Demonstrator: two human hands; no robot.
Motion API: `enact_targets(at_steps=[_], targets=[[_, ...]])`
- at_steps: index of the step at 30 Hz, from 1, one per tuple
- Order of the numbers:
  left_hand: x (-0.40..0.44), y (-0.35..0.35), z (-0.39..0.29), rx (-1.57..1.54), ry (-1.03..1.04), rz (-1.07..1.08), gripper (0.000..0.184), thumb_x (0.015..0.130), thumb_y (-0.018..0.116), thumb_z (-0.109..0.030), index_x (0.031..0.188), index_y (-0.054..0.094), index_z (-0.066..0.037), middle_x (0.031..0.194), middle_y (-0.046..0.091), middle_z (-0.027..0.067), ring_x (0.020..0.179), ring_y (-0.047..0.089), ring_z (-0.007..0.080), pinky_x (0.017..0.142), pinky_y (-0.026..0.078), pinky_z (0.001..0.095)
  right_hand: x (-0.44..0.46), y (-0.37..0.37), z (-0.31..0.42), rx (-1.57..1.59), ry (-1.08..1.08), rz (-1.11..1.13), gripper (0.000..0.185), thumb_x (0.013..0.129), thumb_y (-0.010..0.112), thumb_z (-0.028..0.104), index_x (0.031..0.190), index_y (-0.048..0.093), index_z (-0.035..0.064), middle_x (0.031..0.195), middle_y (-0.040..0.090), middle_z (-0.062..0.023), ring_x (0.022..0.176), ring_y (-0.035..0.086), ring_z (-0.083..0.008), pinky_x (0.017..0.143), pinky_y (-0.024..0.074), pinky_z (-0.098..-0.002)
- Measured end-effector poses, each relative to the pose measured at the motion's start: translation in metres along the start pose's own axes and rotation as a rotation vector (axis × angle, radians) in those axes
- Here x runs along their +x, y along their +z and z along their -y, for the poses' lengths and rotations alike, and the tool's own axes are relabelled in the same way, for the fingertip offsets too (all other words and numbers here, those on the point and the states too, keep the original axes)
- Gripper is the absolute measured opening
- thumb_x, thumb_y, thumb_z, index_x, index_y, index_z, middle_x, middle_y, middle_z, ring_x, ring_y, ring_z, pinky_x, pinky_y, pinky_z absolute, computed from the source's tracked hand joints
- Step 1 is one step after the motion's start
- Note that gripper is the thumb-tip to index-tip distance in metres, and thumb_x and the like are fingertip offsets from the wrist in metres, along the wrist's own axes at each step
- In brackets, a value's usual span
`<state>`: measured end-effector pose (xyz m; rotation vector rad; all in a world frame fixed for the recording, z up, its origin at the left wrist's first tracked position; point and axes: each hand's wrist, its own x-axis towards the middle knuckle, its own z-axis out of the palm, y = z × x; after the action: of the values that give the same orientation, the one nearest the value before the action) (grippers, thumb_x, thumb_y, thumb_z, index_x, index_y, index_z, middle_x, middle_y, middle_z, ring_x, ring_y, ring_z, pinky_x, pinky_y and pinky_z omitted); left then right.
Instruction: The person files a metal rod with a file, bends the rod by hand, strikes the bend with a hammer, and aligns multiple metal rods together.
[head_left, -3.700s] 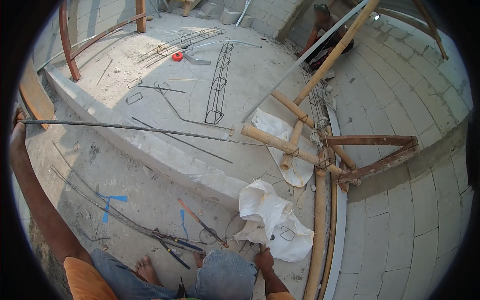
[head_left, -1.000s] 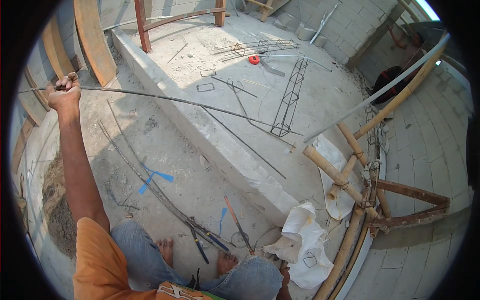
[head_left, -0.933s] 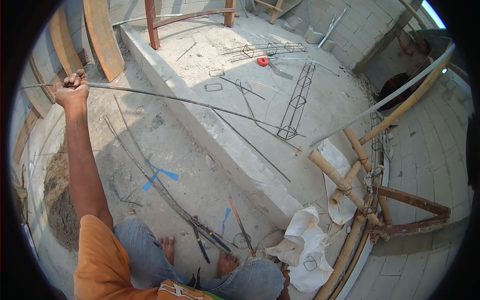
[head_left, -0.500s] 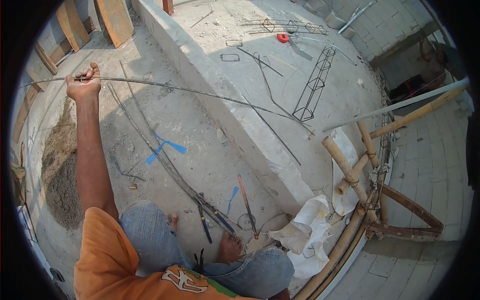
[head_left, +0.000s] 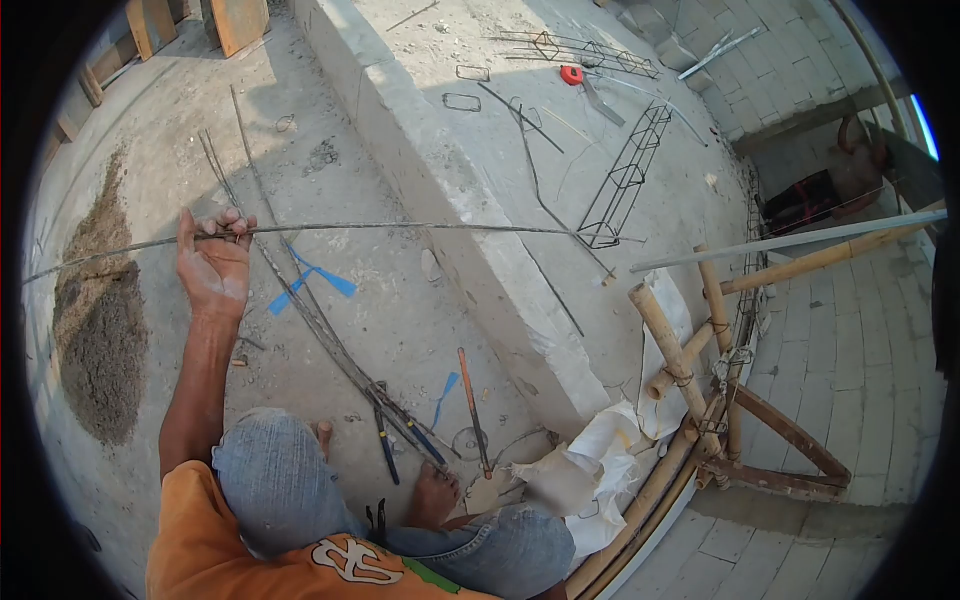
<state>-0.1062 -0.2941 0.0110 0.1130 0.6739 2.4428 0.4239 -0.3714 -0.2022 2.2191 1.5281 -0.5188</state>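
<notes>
My left hand (head_left: pixel 217 265) is palm up with its fingers curled round a long thin metal rod (head_left: pixel 380 226). The rod runs from the far left edge across the low concrete ledge (head_left: pixel 450 190), its right end by a wire cage (head_left: pixel 625 180). My right hand is not visible; only a bit of the arm shows at the bottom edge. Below the held rod, several rods (head_left: pixel 318 325) lie on the ground with a blue strip (head_left: pixel 310 280) tied round them. Pliers with dark blue handles (head_left: pixel 388 450) lie by my feet, near an orange-brown bar (head_left: pixel 472 410).
A bamboo frame (head_left: pixel 670 345) and a white sack (head_left: pixel 605 455) stand at the right. A sand pile (head_left: pixel 100 330) lies left. Beyond the ledge are a red tape measure (head_left: pixel 571 75) and another wire cage (head_left: pixel 590 52). A person (head_left: pixel 850 175) is at the upper right by the block wall.
My left hand has come down and closer to my body with the rod, which now lies more level. The view has tilted downward. The other person's arms are raised near the head.
</notes>
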Motion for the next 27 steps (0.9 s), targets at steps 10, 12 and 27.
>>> enact_targets(at_steps=[10, 12, 27], targets=[[-0.060, -0.003, 0.081, 0.327, -0.646, 0.068, 0.050, 0.103, 0.031, -0.040, 0.135, 0.032, -0.001, 0.124, 0.053, 0.0286, 0.106, 0.061, 0.0336, 0.085, 0.055, 0.0398, -0.033, 0.024, 0.062, 0.015, -0.076, -0.040, 0.046, 0.088, 0.057, 0.042, 0.114, 0.056, 0.0033, 0.090, 0.066, -0.0207, 0.084, 0.066, -0.0338, 0.073, 0.0520, -0.0434], [-0.060, -0.001, 0.098, 0.303, -0.735, 0.140, 0.052, 0.103, 0.030, -0.041, 0.138, 0.030, -0.002, 0.123, 0.053, 0.0279, 0.106, 0.061, 0.0331, 0.085, 0.055, 0.0403, -0.031, 0.015, 0.053, 0.001, -0.115, -0.023, 0.045, 0.088, 0.058, 0.041, 0.113, 0.057, 0.0027, 0.088, 0.066, -0.0208, 0.082, 0.066, -0.0341, 0.073, 0.0520, -0.0433], [-0.080, -0.031, 0.123, 0.144, -0.903, 0.207, 0.062, 0.099, 0.033, -0.052, 0.145, 0.024, -0.011, 0.123, 0.053, 0.0236, 0.103, 0.062, 0.0300, 0.081, 0.056, 0.0412, 0.007, -0.152, 0.066, 0.526, -0.846, 0.351, 0.033, 0.091, 0.061, 0.022, 0.112, 0.058, -0.0040, 0.092, 0.063, -0.0210, 0.076, 0.065, -0.0309, 0.065, 0.0518, -0.0359]])
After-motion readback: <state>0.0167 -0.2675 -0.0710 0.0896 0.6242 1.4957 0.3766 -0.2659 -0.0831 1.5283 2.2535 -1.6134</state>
